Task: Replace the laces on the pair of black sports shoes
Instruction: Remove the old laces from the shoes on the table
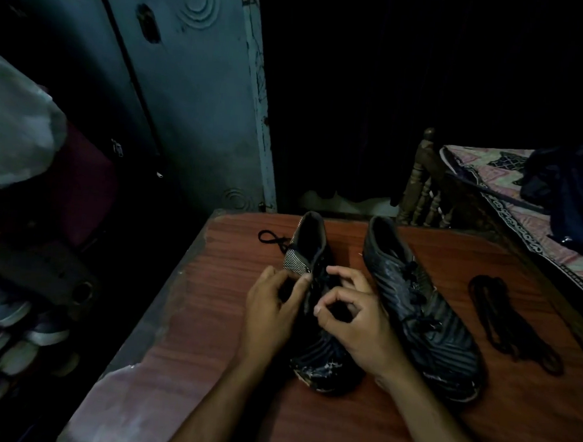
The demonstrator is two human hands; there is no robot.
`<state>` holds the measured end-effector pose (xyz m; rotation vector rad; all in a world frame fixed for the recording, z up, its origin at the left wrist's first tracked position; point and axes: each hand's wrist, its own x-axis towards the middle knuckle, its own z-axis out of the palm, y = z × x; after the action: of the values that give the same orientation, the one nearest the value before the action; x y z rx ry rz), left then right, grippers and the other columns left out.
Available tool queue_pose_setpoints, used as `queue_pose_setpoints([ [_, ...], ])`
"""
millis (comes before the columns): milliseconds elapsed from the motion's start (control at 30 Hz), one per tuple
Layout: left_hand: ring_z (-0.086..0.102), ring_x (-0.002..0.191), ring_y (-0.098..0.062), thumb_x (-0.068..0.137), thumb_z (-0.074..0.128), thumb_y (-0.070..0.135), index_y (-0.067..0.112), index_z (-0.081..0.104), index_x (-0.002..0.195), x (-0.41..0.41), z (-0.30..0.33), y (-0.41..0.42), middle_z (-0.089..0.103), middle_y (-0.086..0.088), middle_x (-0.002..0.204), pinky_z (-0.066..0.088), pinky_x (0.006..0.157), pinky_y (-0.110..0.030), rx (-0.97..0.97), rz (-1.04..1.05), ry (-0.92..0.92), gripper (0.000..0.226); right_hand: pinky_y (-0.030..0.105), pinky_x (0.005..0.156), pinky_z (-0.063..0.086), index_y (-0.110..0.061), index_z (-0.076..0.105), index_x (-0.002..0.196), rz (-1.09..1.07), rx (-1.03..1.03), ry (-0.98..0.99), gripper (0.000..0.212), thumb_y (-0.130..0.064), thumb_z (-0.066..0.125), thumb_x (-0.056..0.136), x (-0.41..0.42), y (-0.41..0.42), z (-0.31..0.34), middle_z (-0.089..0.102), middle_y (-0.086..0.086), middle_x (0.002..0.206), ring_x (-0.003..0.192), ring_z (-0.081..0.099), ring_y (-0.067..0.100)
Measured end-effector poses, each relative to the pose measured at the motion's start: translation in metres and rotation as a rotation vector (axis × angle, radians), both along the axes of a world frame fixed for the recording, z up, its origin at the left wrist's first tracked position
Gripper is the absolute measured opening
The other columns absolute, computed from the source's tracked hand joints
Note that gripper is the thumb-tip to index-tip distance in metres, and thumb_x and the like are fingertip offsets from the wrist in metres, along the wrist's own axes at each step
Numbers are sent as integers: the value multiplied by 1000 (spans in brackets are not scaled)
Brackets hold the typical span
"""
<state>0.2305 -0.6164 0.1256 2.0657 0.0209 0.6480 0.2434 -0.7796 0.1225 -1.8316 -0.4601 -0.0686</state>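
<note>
Shoes: 2 black, side by side on our worktop (229,319). We work the left shoe (314,324); our left hand (271,308) and right hand (355,324) each pinch its lace. Right shoe (424,314) is laced. Spare laces (512,323) lie right.

Nothing here can be read: the two black shoes (374,301) on the worktop (209,318) show stripes only, no legible brand, label or number.
</note>
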Motion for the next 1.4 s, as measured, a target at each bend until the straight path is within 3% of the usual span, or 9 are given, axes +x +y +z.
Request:
queue_pose_setpoints([
  [167,64,80,-10,85,70,40,26,73,79,0,-5,7,63,12,82,50,72,-31,-142,-90,21,15,32,112,37,-31,71,76,16,-19,-7,13,-44,74,75,-1,0,0,44,-26,139,134,38,-10],
  [233,64,76,-9,84,72,31,23,74,79,-1,-1,9,64,9,81,50,71,-28,-241,-175,28,10,33,111,38,-31,71,77,-25,-10,-19,12,-42,75,78,0,2,-1,47,-25,135,130,40,-12],
  [333,59,76,-7,81,77,32,20,75,77,-5,2,10,63,7,78,45,72,-22,-281,-345,27,13,34,107,42,-30,72,76,-124,28,-29,36,-64,62,75,3,5,1,53,-24,128,124,48,-8],
  [500,58,80,-35,79,81,27,21,76,72,-9,3,8,61,-16,80,44,72,-46,-264,-474,41,11,36,105,45,-30,75,80,-153,44,-8,42,-70,63,77,3,5,1,50,-33,124,123,48,-9],
  [667,57,79,-23,80,81,27,19,73,70,-8,0,8,62,-12,76,42,88,-43,-216,-510,89,15,41,106,46,-33,72,79,-145,33,-25,23,-56,68,78,4,3,-2,50,-31,125,125,49,-4],
  [833,64,78,-25,85,65,36,26,70,76,-4,1,6,67,-7,83,52,77,-57,-323,-293,78,14,34,106,44,-34,71,77,-106,42,-36,16,-49,69,75,2,3,3,51,-21,131,127,49,-1],
  [967,68,84,-18,91,71,39,25,76,84,0,0,4,67,3,86,56,78,-47,-261,-215,87,17,19,106,35,-31,71,76,-25,0,-40,16,-21,79,84,0,0,1,47,-21,137,134,41,-5],
  [1133,66,82,-7,90,77,14,15,78,85,3,0,8,68,1,85,50,76,-23,-288,-237,91,6,4,102,26,-34,70,78,19,-72,-62,14,-26,79,84,-3,0,2,39,-25,142,137,31,-13],
  [1400,50,70,-6,72,65,30,28,61,66,0,0,18,56,8,71,40,68,-26,-359,-387,70,7,7,102,24,-34,67,79,-40,-58,-62,13,-31,77,86,-3,3,1,42,-24,139,134,33,-12],
])
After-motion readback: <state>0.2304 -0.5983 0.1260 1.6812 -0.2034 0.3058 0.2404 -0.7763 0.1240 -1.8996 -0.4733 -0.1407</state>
